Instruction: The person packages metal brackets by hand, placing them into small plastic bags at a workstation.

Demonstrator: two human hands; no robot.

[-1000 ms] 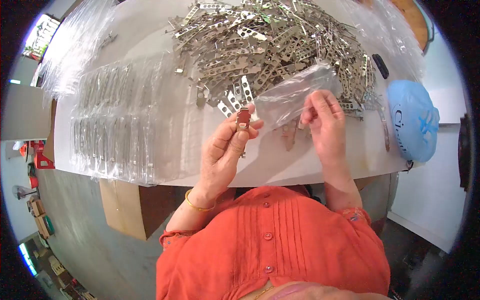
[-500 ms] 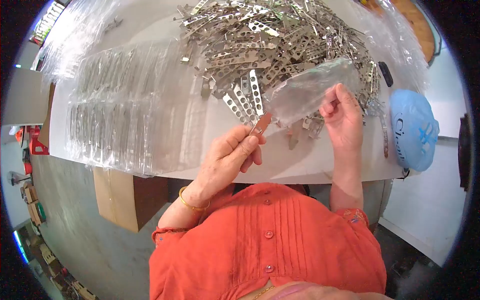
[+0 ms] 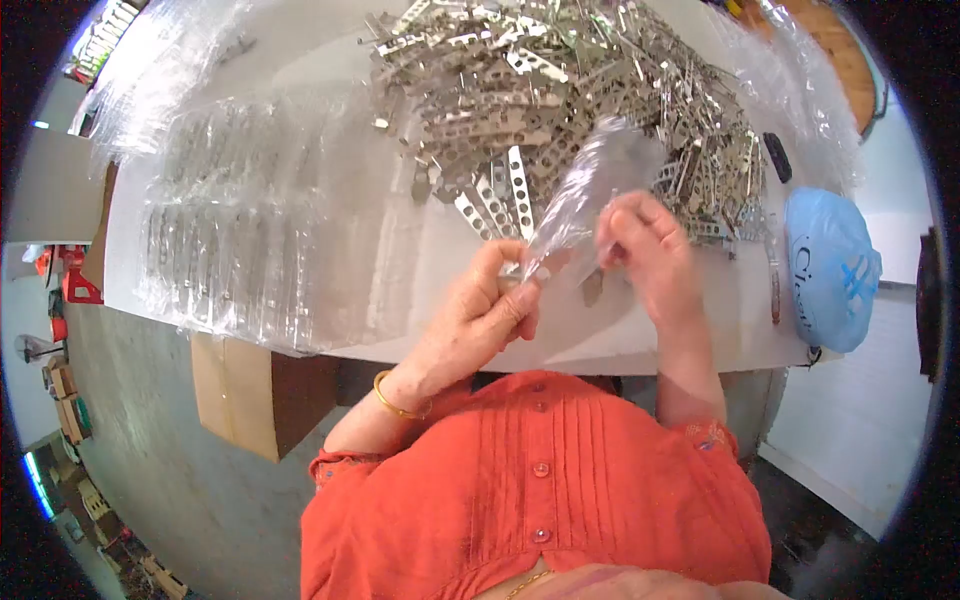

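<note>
My left hand is closed on a small metal piece, mostly hidden by its fingers and the plastic. A clear plastic bag slants from my left fingertips up to the right, over the heap. My right hand has curled fingers at the bag's lower right side; they look closed on its film, slightly blurred. Just beyond my left hand, flat metal strips with round holes fan out on the table. Behind them spreads a large heap of similar metal parts.
Rows of filled clear bags lie on the white table at left. A blue plastic bag and a black object are at right. Loose clear plastic lies far right. A cardboard box stands below the table's left edge.
The clear bag has swung left and steeper, its near end now over my left fingertips and the metal piece. My right hand has moved left and down, closer to my left hand.
</note>
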